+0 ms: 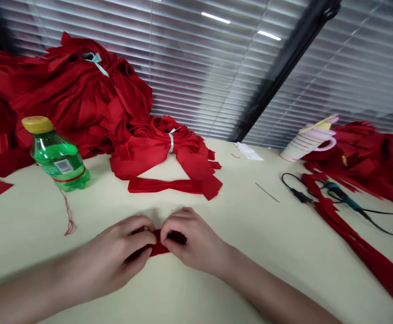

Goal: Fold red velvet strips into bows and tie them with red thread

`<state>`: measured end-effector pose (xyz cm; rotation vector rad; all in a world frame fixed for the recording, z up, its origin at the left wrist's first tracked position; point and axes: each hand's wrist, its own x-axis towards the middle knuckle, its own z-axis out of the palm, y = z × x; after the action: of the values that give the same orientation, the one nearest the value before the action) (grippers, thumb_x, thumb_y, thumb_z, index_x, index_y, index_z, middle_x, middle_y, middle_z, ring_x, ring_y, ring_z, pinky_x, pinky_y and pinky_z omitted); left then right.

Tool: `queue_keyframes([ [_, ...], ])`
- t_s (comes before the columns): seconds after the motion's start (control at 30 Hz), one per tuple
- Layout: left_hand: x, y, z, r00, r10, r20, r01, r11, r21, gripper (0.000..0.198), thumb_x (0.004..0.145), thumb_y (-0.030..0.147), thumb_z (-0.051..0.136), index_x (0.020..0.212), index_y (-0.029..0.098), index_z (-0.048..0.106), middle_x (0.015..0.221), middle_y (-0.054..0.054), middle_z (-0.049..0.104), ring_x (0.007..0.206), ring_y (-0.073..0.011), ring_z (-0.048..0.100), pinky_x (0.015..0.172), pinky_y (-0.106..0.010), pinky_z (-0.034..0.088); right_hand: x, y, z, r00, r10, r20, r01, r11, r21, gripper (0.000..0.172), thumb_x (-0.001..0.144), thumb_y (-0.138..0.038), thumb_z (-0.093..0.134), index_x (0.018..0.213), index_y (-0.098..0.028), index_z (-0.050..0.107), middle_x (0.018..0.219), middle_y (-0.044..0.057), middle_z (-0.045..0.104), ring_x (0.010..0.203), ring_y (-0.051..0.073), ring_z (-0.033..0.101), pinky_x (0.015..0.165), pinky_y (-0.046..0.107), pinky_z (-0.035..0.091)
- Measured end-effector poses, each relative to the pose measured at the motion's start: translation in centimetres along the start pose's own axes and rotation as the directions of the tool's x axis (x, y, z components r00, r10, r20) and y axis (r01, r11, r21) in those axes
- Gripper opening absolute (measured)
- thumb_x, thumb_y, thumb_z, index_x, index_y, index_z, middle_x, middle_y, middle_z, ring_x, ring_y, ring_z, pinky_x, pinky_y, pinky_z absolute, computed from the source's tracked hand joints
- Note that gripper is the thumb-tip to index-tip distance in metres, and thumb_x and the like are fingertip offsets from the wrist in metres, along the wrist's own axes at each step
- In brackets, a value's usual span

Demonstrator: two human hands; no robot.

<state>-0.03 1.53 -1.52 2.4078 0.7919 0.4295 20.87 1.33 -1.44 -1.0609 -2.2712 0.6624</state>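
Note:
A short piece of red fabric (158, 245) lies on the pale table between my two hands. My left hand (128, 247) is closed on its left part, fingers bent over the cloth. From the other side, my right hand (186, 238) pinches the same fabric, its thumb and fingertips curled together. Much of the piece is hidden under the fingers. Just beyond my hands rests a folded red fabric bow (165, 185), flat and pinched in at its middle.
Behind the bow sits a tied bundle of red strips (189, 153), with a large red fabric heap (81, 94) farther left. A green bottle (59, 155) stands left, near red thread (70, 222). To the right are a cup (306, 144), a corded tool (346, 198) and more red cloth (368, 148).

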Motion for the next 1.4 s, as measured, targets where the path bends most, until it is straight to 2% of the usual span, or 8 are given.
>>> queue_keyframes([
  [0.13,0.1,0.2,0.1,0.999,0.019,-0.036,-0.017,0.998,0.054,0.020,0.089,0.018,0.049,0.104,0.025,0.059,0.101,-0.003,0.052,0.092,-0.0152,0.054,0.081,-0.029,0.046,0.0,-0.2,-0.1,1.000,0.003,-0.009,-0.003,1.000,0.016,0.019,0.069,0.000,0.058,0.070,-0.019,0.056,0.066,-0.008,0.061,0.062,0.008,0.054,0.077,0.026,0.035],
  [0.37,0.0,0.0,0.4,0.996,0.056,-0.070,-0.049,0.994,0.100,0.018,0.090,0.019,0.049,0.104,0.024,0.059,0.100,-0.003,0.053,0.091,-0.0156,0.053,0.081,-0.030,0.046,0.0,-0.1,-0.1,1.000,-0.009,-0.013,0.009,1.000,0.016,0.018,0.069,-0.001,0.057,0.069,-0.019,0.056,0.065,-0.008,0.061,0.062,0.007,0.053,0.076,0.026,0.035],
  [0.67,0.2,0.4,-0.4,0.998,0.061,0.010,-0.062,0.990,0.128,0.017,0.093,0.022,0.045,0.103,0.027,0.059,0.106,0.000,0.053,0.102,-0.0157,0.048,0.087,-0.029,0.043,-0.2,-0.1,0.0,1.000,-0.027,-0.007,0.027,0.999,-0.021,0.018,0.070,-0.001,0.055,0.070,-0.019,0.055,0.066,-0.007,0.061,0.064,0.008,0.054,0.076,0.026,0.036],
  [1.03,0.4,0.7,-0.8,0.993,0.111,0.044,-0.118,0.964,0.240,0.019,0.094,0.021,0.041,0.096,0.021,0.060,0.096,-0.004,0.055,0.096,-0.0204,0.047,0.086,-0.038,0.043,-0.1,-0.3,-0.2,0.999,-0.043,0.019,0.044,0.997,-0.055,0.010,0.073,-0.010,0.063,0.074,-0.019,0.060,0.068,-0.006,0.063,0.065,0.009,0.056,0.076,0.028,0.035],
  [1.17,0.2,0.8,-0.8,0.989,0.130,0.066,-0.144,0.947,0.289,0.020,0.094,0.020,0.041,0.102,0.020,0.059,0.100,-0.005,0.055,0.097,-0.0209,0.047,0.088,-0.039,0.043,-0.1,-0.5,-0.2,0.996,-0.084,0.011,0.084,0.995,-0.044,0.009,0.075,-0.011,0.066,0.072,-0.020,0.065,0.072,-0.006,0.066,0.069,0.008,0.060,0.078,0.028,0.034],
  [1.27,-0.1,1.0,-1.0,0.988,0.150,0.040,-0.155,0.937,0.312,0.018,0.093,0.022,0.044,0.104,0.020,0.059,0.109,-0.006,0.052,0.107,-0.0233,0.044,0.091,-0.040,0.041,-0.2,-0.5,-0.1,0.997,-0.077,0.000,0.077,0.996,-0.045,0.010,0.074,-0.011,0.069,0.071,-0.020,0.067,0.074,-0.006,0.067,0.072,0.009,0.061,0.080,0.029,0.034],
  [1.33,-0.2,1.4,-1.0,0.990,0.137,0.010,-0.134,0.941,0.311,0.017,0.093,0.021,0.044,0.101,0.020,0.059,0.111,-0.007,0.051,0.110,-0.0243,0.042,0.088,-0.039,0.043,-0.2,-0.6,0.0,0.998,-0.058,0.002,0.058,0.998,-0.038,0.011,0.074,-0.010,0.069,0.071,-0.021,0.067,0.075,-0.005,0.067,0.075,0.010,0.061,0.081,0.029,0.035],
  [1.4,-0.1,1.7,-0.8,0.996,0.094,-0.004,-0.089,0.949,0.304,0.019,0.093,0.018,0.042,0.097,0.020,0.060,0.104,-0.006,0.052,0.102,-0.0231,0.045,0.078,-0.036,0.045,-0.2,-0.7,-0.1,0.999,-0.036,0.014,0.036,0.999,-0.041,0.011,0.074,-0.010,0.069,0.071,-0.021,0.067,0.076,-0.005,0.067,0.076,0.011,0.062,0.082,0.030,0.035],
])
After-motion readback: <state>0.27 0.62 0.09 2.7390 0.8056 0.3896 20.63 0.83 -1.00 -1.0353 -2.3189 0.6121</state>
